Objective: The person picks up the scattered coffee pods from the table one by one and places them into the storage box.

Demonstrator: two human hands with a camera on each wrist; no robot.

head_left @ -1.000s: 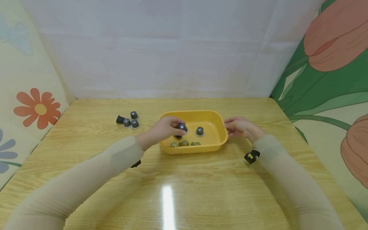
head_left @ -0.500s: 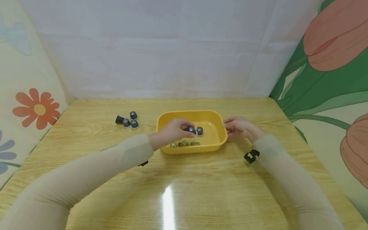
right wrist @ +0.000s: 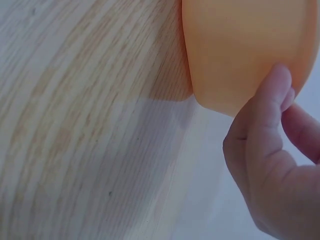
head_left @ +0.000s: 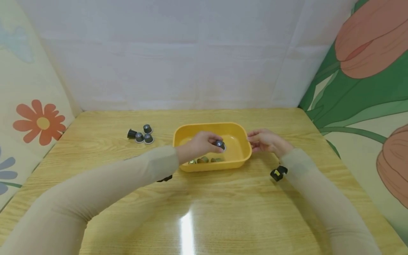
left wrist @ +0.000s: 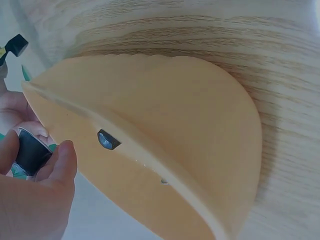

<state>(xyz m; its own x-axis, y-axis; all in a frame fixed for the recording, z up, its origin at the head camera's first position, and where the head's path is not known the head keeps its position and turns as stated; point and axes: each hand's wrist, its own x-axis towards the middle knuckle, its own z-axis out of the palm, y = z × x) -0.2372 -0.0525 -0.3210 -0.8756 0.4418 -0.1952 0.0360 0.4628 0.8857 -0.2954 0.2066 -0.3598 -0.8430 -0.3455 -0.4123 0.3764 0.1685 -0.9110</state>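
My left hand (head_left: 202, 143) pinches a dark coffee capsule (head_left: 220, 144) over the inside of a yellow basin (head_left: 231, 165). In the left wrist view the held capsule (left wrist: 32, 152) is tilted between thumb and fingers. A second dark capsule (left wrist: 107, 139) shows inside the basin there. Several olive-green capsules (head_left: 203, 160) lie along the basin's near wall, partly hidden by its rim. My right hand (head_left: 266, 140) holds the basin's right end; in the right wrist view its fingers (right wrist: 272, 97) press against the outer wall, near the rim.
Several dark capsules (head_left: 139, 137) stand or lie in a cluster on the wooden table (head_left: 223, 205), left of the basin. A white backdrop (head_left: 178, 71) rises behind the table, and flower-printed panels (head_left: 366, 102) flank it.
My left hand has moved right inside the basin with the capsule, now covering the spot where another dark capsule stood. The right hand has stayed at the basin's right end.
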